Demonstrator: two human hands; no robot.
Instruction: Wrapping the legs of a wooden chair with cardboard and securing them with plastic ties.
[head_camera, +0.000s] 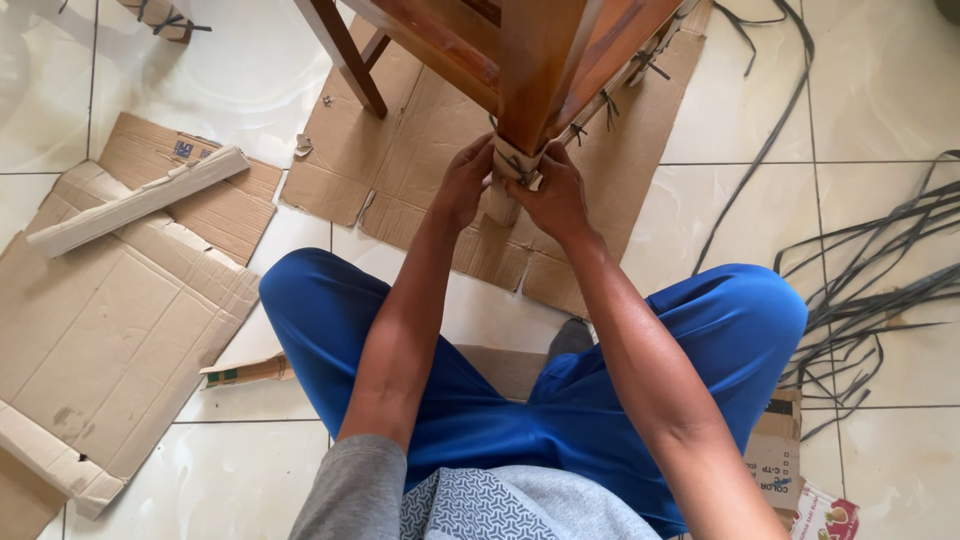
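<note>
Left hand (462, 185) and right hand (556, 197) both curled tight, pinching cardboard wrap (515, 160) between fingertips. Just above fingers, wooden leg (535, 70). Below, flat cardboard sheet (420, 150).

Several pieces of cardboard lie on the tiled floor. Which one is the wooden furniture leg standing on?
The flattened cardboard sheet at top centre, under the wooden leg. Both hands work above its near edge; the other pieces lie at the left, bearing no furniture.

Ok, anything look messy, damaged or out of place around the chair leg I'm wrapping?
Nothing looks damaged. Both hands, left and right, grip the cardboard wrap on the wooden leg. The floor is cluttered: loose dark straps tangle at the right, and torn cardboard sheets lie scattered at the left.
</note>
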